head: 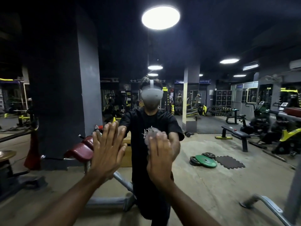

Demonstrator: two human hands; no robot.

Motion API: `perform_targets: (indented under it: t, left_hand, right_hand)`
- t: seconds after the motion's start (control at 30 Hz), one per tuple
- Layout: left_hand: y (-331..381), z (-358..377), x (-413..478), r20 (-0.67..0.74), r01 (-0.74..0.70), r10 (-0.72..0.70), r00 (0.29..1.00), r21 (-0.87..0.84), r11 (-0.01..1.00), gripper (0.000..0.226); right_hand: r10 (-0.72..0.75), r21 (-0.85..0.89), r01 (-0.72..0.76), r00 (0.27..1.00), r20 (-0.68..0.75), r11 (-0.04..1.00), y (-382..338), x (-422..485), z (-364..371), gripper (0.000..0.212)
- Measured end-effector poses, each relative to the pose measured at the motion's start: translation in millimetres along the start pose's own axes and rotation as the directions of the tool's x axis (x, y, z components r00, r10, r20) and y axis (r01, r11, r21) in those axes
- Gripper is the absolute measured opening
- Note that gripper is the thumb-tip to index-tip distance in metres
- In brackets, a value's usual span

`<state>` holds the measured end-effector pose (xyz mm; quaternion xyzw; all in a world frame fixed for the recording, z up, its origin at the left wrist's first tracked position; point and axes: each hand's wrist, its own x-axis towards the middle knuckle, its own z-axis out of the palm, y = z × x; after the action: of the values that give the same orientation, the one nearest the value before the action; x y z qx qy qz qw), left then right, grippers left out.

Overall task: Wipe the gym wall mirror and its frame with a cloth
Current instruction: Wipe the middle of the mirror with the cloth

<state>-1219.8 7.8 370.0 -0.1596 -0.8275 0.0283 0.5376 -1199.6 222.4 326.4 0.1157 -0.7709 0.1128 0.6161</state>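
The wall mirror fills the whole view and shows the gym behind me and my own reflection. My left hand lies flat on the glass with straight fingers, meeting its reflection. My right hand presses a small grey cloth against the mirror at chest height; the cloth sticks out above my fingertips and looks blurred. The mirror's frame is out of view.
The reflection shows a maroon padded bench at lower left, a dark pillar, green and black weight plates on the floor, a flat bench and machines at the right. A metal bar sits at lower right.
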Motion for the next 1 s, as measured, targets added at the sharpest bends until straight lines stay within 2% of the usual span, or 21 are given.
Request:
perform_targets:
  t: [0.07,0.1,0.13,0.2,0.27,0.3,0.33,0.4,0.47,0.53,0.57,0.6,0.63,0.67,0.7,0.73,0.8,0.83,0.87,0.93,1.0]
  left_hand:
    - [-9.1,-5.9,13.1,0.004,0.019,-0.019,1.000,-0.009,1.000,0.070]
    - [-15.0,-8.7,18.9,0.016,0.023,-0.023,1.000,-0.018,1.000,0.071]
    - [-20.1,-9.9,23.2,0.024,0.022,-0.021,0.999,-0.022,1.000,0.072]
    - [-26.3,-9.6,23.9,0.036,0.007,-0.007,0.999,-0.010,1.000,0.072]
    - [-25.9,-7.2,21.8,0.034,0.006,-0.005,0.999,-0.023,1.000,0.071]
    - [-24.2,-6.8,21.8,0.030,0.018,-0.017,0.999,-0.041,0.999,0.071]
    - [-24.3,-6.9,22.9,0.022,0.034,-0.033,0.999,-0.061,0.998,0.070]
    - [-26.7,-9.6,26.7,0.016,0.074,-0.073,0.997,-0.089,0.993,0.069]
    - [-35.8,-14.4,34.4,-0.007,0.090,-0.091,0.996,-0.084,0.992,0.069]
    - [-51.8,-18.7,45.8,-0.029,0.082,-0.085,0.996,-0.078,0.994,0.068]
    - [-60.6,-21.4,52.7,-0.030,0.078,-0.080,0.996,-0.078,0.994,0.069]
    - [-69.5,-23.4,59.1,-0.029,0.069,-0.071,0.997,-0.078,0.995,0.069]
    - [-77.4,-25.2,63.7,-0.020,0.053,-0.055,0.998,-0.071,0.996,0.068]
    - [-85.5,-26.3,65.4,-0.012,0.030,-0.031,0.999,-0.060,0.998,0.068]
    - [-89.3,-26.5,65.8,-0.009,0.008,-0.008,1.000,-0.048,0.999,0.068]
    - [-94.0,-25.7,65.1,-0.015,0.002,-0.002,1.000,-0.042,0.999,0.069]
    - [-97.5,-24.2,64.9,-0.034,0.054,-0.056,0.998,-0.073,0.996,0.071]
    - [-98.6,-23.8,65.8,-0.036,0.091,-0.095,0.995,-0.094,0.991,0.072]
    - [-102.1,-23.3,66.8,-0.037,0.114,-0.119,0.992,-0.102,0.988,0.073]
    - [-104.2,-22.9,67.9,-0.039,0.110,-0.113,0.993,-0.071,0.991,0.073]
    - [-106.1,-22.0,67.1,-0.049,0.086,-0.088,0.995,-0.051,0.995,0.073]
  right_hand:
    - [-0.208,-0.025,0.210,0.977,0.048,0.977,23.0,6.8,-6.9,0.083]
    - [-0.257,-0.034,0.259,0.964,0.064,0.965,37.8,14.1,-15.0,0.089]
    - [-0.237,-0.059,0.241,0.969,0.065,0.969,52.1,20.4,-23.5,0.094]
    - [0.033,-0.105,-0.035,0.999,-0.023,0.994,74.9,32.7,-39.3,0.088]
    - [0.378,-0.044,-0.389,0.912,-0.162,0.920,71.4,44.8,-41.8,0.072]
    - [0.459,-0.043,-0.472,0.872,-0.171,0.880,56.7,48.0,-35.7,0.073]
    - [0.455,-0.070,-0.471,0.875,-0.162,0.880,35.6,47.9,-25.7,0.076]
    - [0.273,-0.127,-0.286,0.956,-0.109,0.950,-5.4,43.4,-6.5,0.085]
    - [0.032,-0.111,-0.035,0.999,-0.033,0.993,-18.5,41.8,2.1,0.083]
    - [-0.223,-0.090,0.226,0.974,0.042,0.970,2.1,54.4,-9.8,0.082]
    - [-0.295,-0.081,0.300,0.953,0.069,0.950,17.7,63.1,-20.6,0.083]
    - [-0.288,-0.079,0.294,0.954,0.081,0.953,32.9,72.4,-31.5,0.083]
    - [-0.182,-0.088,0.186,0.982,0.055,0.979,43.4,83.4,-42.9,0.080]
    - [0.007,-0.101,-0.006,1.000,0.004,0.995,47.9,97.8,-49.5,0.075]
    - [0.204,-0.088,-0.211,0.975,-0.083,0.973,45.9,114.2,-53.8,0.071]
    - [0.376,-0.036,-0.387,0.911,-0.169,0.922,33.5,134.1,-51.5,0.069]
    - [0.542,0.047,-0.547,0.808,-0.233,0.836,-4.1,167.4,-37.2,0.069]
    - [0.516,0.036,-0.523,0.823,-0.237,0.851,-24.3,175.4,-28.3,0.072]
    - [0.435,0.005,-0.444,0.874,-0.216,0.896,-44.7,178.8,-20.2,0.075]
    - [0.125,-0.027,-0.128,0.987,-0.099,0.991,-62.1,167.4,-7.6,0.078]
    - [-0.215,-0.049,0.215,0.977,0.013,0.975,-48.3,155.9,-9.0,0.079]
